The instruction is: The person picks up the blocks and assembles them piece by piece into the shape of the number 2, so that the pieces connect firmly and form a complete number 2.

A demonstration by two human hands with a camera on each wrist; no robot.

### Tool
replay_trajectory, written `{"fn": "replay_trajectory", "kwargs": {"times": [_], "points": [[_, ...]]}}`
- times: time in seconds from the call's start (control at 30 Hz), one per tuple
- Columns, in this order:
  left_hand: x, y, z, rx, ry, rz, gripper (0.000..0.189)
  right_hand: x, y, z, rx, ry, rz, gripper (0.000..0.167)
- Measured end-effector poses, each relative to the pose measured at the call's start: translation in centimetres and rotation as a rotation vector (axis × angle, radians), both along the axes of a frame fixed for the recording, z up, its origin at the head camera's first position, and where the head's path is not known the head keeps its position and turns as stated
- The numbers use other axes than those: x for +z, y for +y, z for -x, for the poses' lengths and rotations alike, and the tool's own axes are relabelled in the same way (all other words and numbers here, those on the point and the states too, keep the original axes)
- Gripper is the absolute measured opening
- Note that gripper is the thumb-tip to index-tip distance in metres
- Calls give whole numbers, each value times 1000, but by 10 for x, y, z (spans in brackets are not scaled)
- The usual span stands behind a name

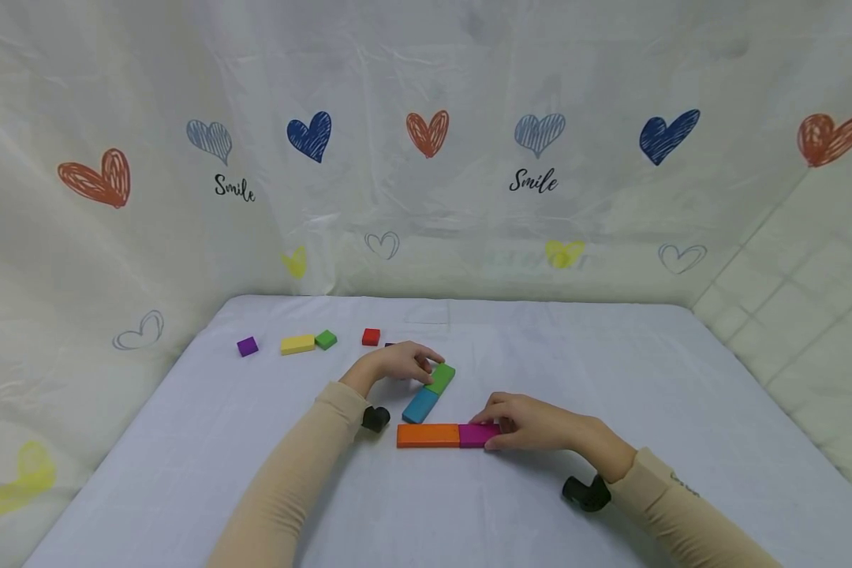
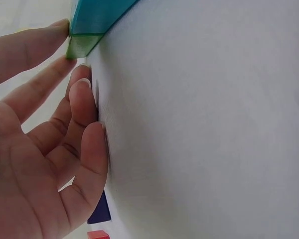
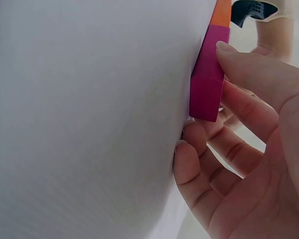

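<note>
My left hand (image 1: 400, 361) pinches the green block (image 1: 441, 378) between thumb and index finger. Against that block's near end lies a blue block (image 1: 420, 405), and together they make a slanted row. In the left wrist view the other fingers curl beside the tablecloth, below the green block (image 2: 83, 47). With thumb and fingers, my right hand (image 1: 532, 423) grips the magenta block (image 1: 472, 436), covering its right end. An orange block (image 1: 428, 436) adjoins its left end in a straight row. The right wrist view shows the thumb on the magenta block's (image 3: 207, 94) side.
Farther back on the white tablecloth (image 1: 610, 363) lie a purple block (image 1: 248, 346), a yellow block (image 1: 297, 344), a small green block (image 1: 326, 339) and a red block (image 1: 371, 337). A dark blue block (image 2: 100, 210) is mostly hidden behind the left hand in the head view.
</note>
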State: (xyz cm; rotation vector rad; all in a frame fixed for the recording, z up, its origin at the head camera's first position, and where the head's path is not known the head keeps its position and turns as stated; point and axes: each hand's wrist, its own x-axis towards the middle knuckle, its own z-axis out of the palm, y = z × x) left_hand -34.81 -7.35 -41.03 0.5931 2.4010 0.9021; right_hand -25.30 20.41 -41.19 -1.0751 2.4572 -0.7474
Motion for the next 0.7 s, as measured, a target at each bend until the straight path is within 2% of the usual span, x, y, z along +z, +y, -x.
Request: {"fn": "replay_trajectory", "kwargs": {"times": [0.4, 0.7], "points": [[1, -1, -2, -11, 6, -15, 46, -1, 0, 0, 1, 4, -7, 33], [1, -2, -3, 6, -2, -12, 48, 0, 0, -1, 2, 5, -9, 34]]}}
